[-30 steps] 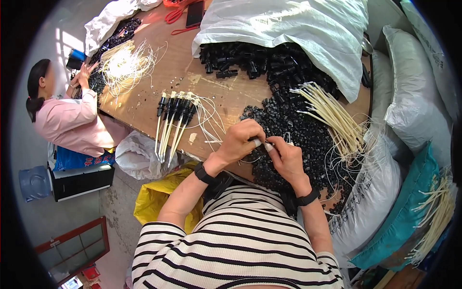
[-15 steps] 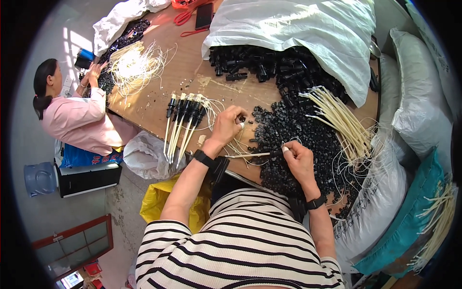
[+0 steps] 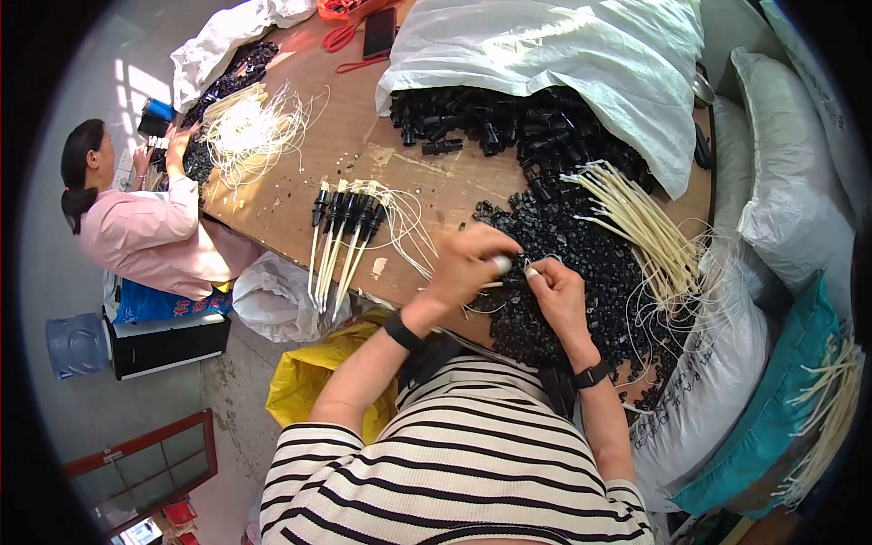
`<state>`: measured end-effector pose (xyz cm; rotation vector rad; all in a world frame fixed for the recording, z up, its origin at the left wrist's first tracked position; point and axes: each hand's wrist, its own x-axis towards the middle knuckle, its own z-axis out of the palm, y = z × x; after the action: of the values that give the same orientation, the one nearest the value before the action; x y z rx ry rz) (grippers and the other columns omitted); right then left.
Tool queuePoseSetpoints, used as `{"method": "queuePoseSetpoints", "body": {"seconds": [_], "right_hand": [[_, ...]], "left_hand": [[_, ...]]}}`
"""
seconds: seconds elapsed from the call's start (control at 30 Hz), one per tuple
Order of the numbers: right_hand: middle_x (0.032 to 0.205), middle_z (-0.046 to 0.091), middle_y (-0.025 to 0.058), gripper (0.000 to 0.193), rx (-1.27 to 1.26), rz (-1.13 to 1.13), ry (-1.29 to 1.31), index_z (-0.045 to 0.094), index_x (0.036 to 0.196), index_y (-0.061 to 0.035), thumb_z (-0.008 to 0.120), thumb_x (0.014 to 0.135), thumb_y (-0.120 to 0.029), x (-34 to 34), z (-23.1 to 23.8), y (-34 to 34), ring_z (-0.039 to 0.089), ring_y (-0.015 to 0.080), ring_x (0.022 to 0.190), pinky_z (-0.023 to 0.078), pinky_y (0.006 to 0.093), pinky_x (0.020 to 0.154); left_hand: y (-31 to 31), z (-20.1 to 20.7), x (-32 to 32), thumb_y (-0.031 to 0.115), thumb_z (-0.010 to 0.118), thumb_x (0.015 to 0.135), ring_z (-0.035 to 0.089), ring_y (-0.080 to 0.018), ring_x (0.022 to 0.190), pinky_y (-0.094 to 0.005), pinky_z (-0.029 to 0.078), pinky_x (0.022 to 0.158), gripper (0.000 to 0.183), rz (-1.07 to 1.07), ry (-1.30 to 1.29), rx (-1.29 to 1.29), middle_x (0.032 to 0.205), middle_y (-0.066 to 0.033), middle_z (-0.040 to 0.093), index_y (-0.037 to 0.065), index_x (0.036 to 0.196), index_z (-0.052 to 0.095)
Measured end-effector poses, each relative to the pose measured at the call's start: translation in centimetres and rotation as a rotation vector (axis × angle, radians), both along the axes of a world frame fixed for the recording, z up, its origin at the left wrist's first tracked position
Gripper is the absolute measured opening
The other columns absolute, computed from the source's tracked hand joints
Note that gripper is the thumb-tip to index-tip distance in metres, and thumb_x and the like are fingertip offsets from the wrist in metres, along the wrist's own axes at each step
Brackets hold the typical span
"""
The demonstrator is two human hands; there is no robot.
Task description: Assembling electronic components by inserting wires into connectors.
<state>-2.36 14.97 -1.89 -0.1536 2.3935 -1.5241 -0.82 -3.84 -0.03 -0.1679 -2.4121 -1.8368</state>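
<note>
My right hand is closed in a pinch over the heap of small black plastic pieces, with the tip of a thin pale wire at its fingertips. Close beside it, to the left, my left hand is curled, thumb and forefinger toward the right fingertips. Motion blurs it, and whatever it pinches is too small to make out. Under the left hand, part of a cream-coloured stick shows. Left of that hand lies a row of cream sticks with black sockets and thin wires.
A bundle of cream sticks lies right of the heap. Larger black sockets spill from a white sack. Full sacks line the right edge. Across the table, a person in pink works near tangled wires.
My left hand has moved right and slightly down, from the heap's left edge to beside my right fingertips. My right hand has shifted slightly. The other person's hands have moved.
</note>
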Motion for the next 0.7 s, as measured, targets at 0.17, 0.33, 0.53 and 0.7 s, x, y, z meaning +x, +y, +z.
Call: {"method": "queuePoseSetpoints", "body": {"seconds": [0.17, 0.33, 0.53, 0.7], "right_hand": [[0.066, 0.062, 0.0141, 0.01, -0.025, 0.034, 0.161, 0.066, 0.087, -0.0032, 0.058, 0.08, -0.005, 0.2, 0.1, -0.6, 0.062, 0.0237, 0.057, 0.045, 0.033, 0.054], [0.067, 0.062, 0.0122, 0.008, 0.13, 0.011, 0.317, 0.066, 0.088, -0.0069, 0.061, 0.082, -0.007, 0.8, 0.8, -0.9, 0.062, 0.0262, 0.055, 0.046, 0.0347, 0.051], [0.068, 0.063, 0.0093, 0.007, 0.231, 0.037, 0.768, 0.064, 0.089, -0.0091, 0.065, 0.082, -0.008, 1.2, 1.2, -1.2, 0.062, 0.0263, 0.054, 0.047, 0.0339, 0.048], [0.064, 0.06, 0.0039, 0.009, 0.051, 0.064, 0.559, 0.065, 0.093, -0.0057, 0.065, 0.084, -0.007, 1.3, 1.1, -0.4, 0.056, 0.0143, 0.05, 0.041, 0.0268, 0.046]], "left_hand": [[3.2, -0.2, 0.6, -0.003, 0.067, 0.069, 0.062, -0.0237, 0.08, -0.0313, 0.05, 0.069, 0.027, -0.116, 0.297, -0.326, 0.087, -0.0084, 0.063, 0.007, 0.093, 0.071], [2.8, 0.0, 0.9, -0.008, 0.063, 0.069, 0.058, -0.0146, 0.073, -0.0258, 0.047, 0.064, 0.03, 0.052, 0.053, -0.118, 0.082, -0.004, 0.062, 0.007, 0.095, 0.07], [2.8, -1.1, 0.6, -0.007, 0.063, 0.072, 0.052, -0.0049, 0.065, -0.0194, 0.044, 0.06, 0.022, 0.144, -0.246, 0.105, 0.077, 0.0006, 0.059, 0.002, 0.092, 0.069], [1.9, -0.6, 0.4, -0.003, 0.064, 0.07, 0.058, -0.0112, 0.07, -0.0248, 0.047, 0.064, 0.012, 0.19, -0.191, -0.082, 0.078, -0.0033, 0.062, 0.001, 0.081, 0.068]]}}
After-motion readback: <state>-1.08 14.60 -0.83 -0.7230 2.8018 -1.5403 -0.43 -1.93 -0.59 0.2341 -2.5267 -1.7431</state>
